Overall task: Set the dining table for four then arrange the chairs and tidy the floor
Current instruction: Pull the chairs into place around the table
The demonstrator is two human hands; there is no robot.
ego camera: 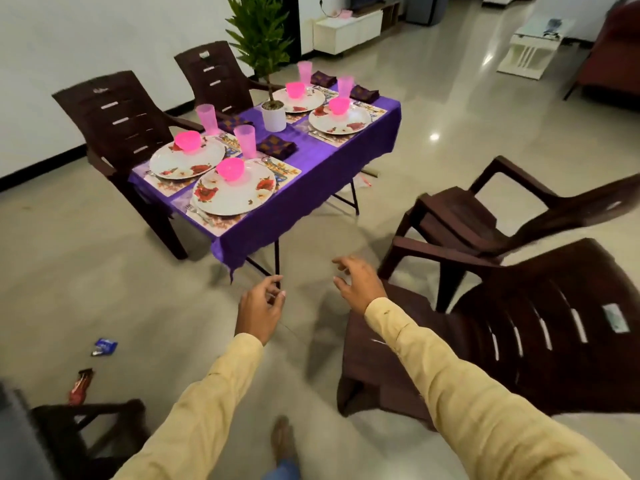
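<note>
Two stray chairs (460, 216) beside set table (311, 157), wrappers (104, 347) (blue, red) littering floor (104, 271)

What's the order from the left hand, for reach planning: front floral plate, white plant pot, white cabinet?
1. front floral plate, table's near end, ahead of left hand
2. white plant pot, table centre
3. white cabinet, far back

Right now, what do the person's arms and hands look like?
The left sleeve and right sleeve are long, loose, creased, pale yellow-beige cloth, ending at the wrists. The left hand and right hand are bare; no glove, ring or watch shows.
</note>
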